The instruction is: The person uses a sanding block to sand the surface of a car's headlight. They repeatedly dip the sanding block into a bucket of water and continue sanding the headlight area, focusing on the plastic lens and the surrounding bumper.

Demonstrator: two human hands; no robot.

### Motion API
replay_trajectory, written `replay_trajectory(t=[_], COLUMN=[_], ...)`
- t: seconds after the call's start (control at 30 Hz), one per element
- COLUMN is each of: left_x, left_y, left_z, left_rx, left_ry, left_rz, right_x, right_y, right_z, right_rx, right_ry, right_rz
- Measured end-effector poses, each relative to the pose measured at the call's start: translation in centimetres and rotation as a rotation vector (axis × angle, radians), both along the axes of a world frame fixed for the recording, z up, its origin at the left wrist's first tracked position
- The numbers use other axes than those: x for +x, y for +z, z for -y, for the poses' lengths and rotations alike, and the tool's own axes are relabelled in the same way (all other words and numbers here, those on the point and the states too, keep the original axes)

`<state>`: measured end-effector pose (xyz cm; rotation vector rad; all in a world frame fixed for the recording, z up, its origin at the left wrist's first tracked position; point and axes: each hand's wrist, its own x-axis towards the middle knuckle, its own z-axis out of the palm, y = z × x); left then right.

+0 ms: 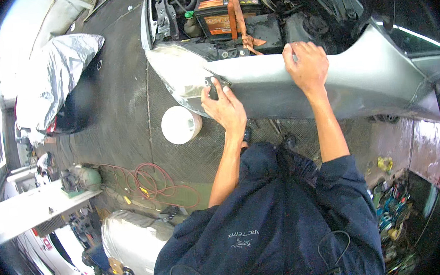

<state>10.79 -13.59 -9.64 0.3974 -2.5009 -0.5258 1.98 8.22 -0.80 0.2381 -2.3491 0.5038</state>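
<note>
A silver car fender (272,84) runs across the upper middle, with the open engine bay above it. My left hand (224,106) presses on the fender's front end beside the headlight (181,73), fingers around a small dark object I cannot identify. My right hand (306,64) lies flat on the fender's top edge, fingers spread, holding nothing. A black battery (220,13) with an orange label and an orange strap (239,25) sits in the bay just above the hands.
A white bucket (180,124) stands on the dark floor left of my left hand. A red hose (148,182) coils on the floor at lower left. A covered vehicle (55,78) is at far left. Tools lie scattered at lower right (393,209).
</note>
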Motion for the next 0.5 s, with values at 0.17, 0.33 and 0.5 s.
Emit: replay_trajectory(t=[0.17,0.33,0.5], left_x=[-4.3,-0.8,-4.1], left_y=[0.4,-0.9,0.5], left_z=[3.9,-2.2,1.5], left_rx=[0.190,0.155,0.208], left_ry=[0.230,0.234,0.369], left_rz=[0.068,0.040,0.000], right_x=[0.3,0.0,0.4], right_y=[0.4,0.4,0.7], right_z=[0.2,-0.2,-0.1], right_rx=[0.076,0.094,0.093], right_ry=[0.037,0.055,0.098], right_rz=[0.084,0.089,0.071])
